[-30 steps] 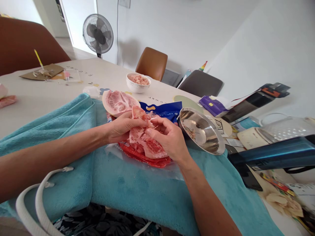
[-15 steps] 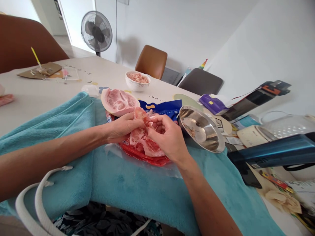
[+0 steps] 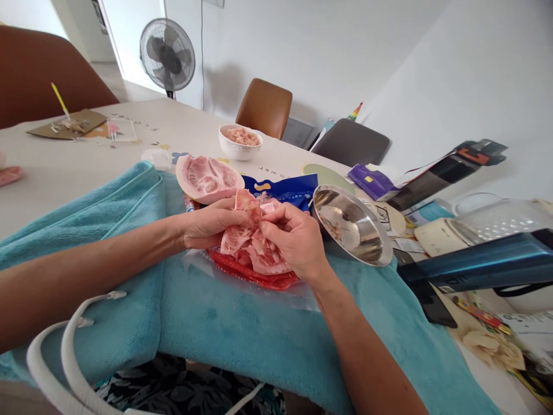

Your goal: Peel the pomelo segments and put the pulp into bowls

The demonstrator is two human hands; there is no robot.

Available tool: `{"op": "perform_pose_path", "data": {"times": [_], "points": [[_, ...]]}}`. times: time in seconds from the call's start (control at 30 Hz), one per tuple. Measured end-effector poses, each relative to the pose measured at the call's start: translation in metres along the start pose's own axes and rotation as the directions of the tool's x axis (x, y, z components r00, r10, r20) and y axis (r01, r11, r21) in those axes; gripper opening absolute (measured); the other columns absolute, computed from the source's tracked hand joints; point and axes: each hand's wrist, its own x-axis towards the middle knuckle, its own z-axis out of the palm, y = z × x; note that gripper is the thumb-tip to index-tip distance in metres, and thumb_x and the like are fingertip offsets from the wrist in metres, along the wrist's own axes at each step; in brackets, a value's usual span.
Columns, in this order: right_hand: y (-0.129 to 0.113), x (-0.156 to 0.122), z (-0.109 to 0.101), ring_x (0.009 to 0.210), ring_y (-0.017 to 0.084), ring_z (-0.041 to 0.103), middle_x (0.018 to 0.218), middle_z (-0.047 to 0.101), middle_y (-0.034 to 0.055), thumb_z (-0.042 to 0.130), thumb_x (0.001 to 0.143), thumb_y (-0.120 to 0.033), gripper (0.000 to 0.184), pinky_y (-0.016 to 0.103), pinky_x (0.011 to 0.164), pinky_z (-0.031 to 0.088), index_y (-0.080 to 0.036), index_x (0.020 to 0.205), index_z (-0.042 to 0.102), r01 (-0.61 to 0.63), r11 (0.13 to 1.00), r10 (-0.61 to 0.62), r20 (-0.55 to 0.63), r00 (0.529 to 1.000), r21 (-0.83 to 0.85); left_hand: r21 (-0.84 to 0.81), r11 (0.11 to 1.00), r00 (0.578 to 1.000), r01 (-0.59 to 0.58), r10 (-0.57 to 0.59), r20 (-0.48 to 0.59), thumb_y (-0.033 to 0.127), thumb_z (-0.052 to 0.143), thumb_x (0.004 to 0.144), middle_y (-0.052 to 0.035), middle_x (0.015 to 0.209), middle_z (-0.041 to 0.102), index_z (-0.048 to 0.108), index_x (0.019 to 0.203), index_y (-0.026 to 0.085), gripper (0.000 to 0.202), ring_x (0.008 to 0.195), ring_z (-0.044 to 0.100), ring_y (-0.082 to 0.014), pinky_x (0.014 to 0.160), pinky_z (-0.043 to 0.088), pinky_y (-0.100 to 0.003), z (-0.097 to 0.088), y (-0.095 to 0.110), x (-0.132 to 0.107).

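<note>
Between my two hands is a piece of pink pomelo [image 3: 246, 203], partly hidden by my fingers. My left hand [image 3: 212, 223] is closed round its left side. My right hand [image 3: 295, 233] pinches at its right side with thumb and forefinger. Directly below, peeled pomelo membranes [image 3: 254, 252] lie heaped on a red and blue plastic bag [image 3: 254, 278]. An emptied pomelo rind half [image 3: 209, 177], pink inside, rests just beyond my left hand. A white bowl [image 3: 240, 151] of loose pomelo flesh [image 3: 240, 136] stands farther back on the table.
A tilted steel bowl [image 3: 367, 230] with a few scraps in it sits to the right on the teal towel [image 3: 242, 328]. Beyond it are a purple packet [image 3: 372, 183], a dark blue bottle [image 3: 488, 262] and a black phone [image 3: 436, 308]. A fan [image 3: 168, 57] stands behind the table.
My hands stay together at the pomelo piece, and the fingers of my right hand have shifted slightly on it. The membranes hanging below have moved a little. The whole view has shifted slightly.
</note>
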Motion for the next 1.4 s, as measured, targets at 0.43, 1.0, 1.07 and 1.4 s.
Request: {"op": "perform_pose_path", "data": {"times": [0.43, 1.0, 1.07, 1.4], "points": [[-0.004, 0.004, -0.007, 0.036, 0.006, 0.040, 0.044, 0.051, -0.0082, 0.076, 0.066, -0.027, 0.019, 0.017, 0.031, 0.036, -0.021, 0.068, 0.058, -0.367, 0.779, 0.281, 0.240, 0.929, 0.509, -0.017, 0.999, 0.998, 0.031, -0.030, 0.057, 0.008, 0.068, 0.067, -0.0083, 0.077, 0.074, 0.067, 0.082, 0.013, 0.016, 0.074, 0.071, -0.0203, 0.076, 0.056, -0.033, -0.005, 0.003, 0.000], [-0.001, 0.023, -0.136, 0.093, 0.027, 0.067, 0.102, 0.072, 0.0090, 0.064, 0.073, -0.020, 0.009, 0.046, 0.087, 0.050, -0.022, 0.078, 0.072, -0.118, 0.702, -0.212, -0.364, 0.907, -0.703, -0.084, 0.996, 0.990, -0.028, 0.039, 0.136, 0.004, 0.059, 0.067, -0.0056, 0.084, 0.075, 0.073, 0.088, 0.013, 0.027, 0.082, 0.069, -0.0194, 0.081, 0.055, -0.031, -0.005, 0.005, 0.003], [0.006, 0.023, -0.144, 0.111, 0.033, 0.063, 0.117, 0.070, 0.0101, 0.063, 0.073, -0.024, 0.010, 0.052, 0.100, 0.043, -0.021, 0.069, 0.071, -0.187, 0.607, -0.075, -0.290, 0.954, -0.773, -0.077, 0.997, 0.993, -0.002, 0.010, 0.114, 0.003, 0.058, 0.061, -0.0058, 0.081, 0.074, 0.072, 0.084, 0.013, 0.029, 0.081, 0.069, -0.0202, 0.081, 0.055, -0.032, -0.004, 0.005, 0.003], [-0.022, 0.009, -0.073, 0.075, 0.021, 0.069, 0.084, 0.076, 0.0032, 0.061, 0.082, -0.031, 0.016, 0.037, 0.074, 0.055, -0.023, 0.086, 0.074, 0.040, 0.785, -0.318, -0.348, 0.882, -0.618, -0.035, 0.999, 0.998, -0.025, 0.027, 0.057, 0.000, 0.054, 0.052, -0.0038, 0.076, 0.070, 0.068, 0.079, 0.014, 0.033, 0.076, 0.067, -0.0185, 0.076, 0.054, -0.030, -0.002, 0.007, 0.002]]}}
